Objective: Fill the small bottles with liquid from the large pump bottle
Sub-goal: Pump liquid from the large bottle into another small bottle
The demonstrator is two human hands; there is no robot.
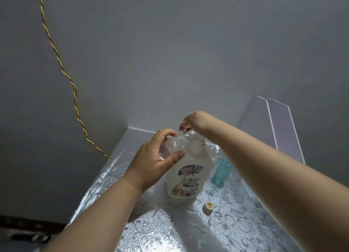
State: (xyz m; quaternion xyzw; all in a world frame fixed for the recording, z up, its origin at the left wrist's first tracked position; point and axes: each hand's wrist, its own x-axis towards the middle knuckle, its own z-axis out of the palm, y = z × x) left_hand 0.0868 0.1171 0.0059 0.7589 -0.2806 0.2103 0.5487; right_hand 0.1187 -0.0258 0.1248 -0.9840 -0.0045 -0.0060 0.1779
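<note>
Pump bottle point(188, 178), clear bottle point(174, 144); teal bottle point(221, 173) beside

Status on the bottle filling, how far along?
Done: a white cap lies loose on the table, so one small bottle is open. In hand: the left hand holds a clear small bottle at the spout of the large pump bottle; the right hand grips its pump head. Left: the teal bottle stands beside it, fill level unreadable; capping not yet done.
</note>
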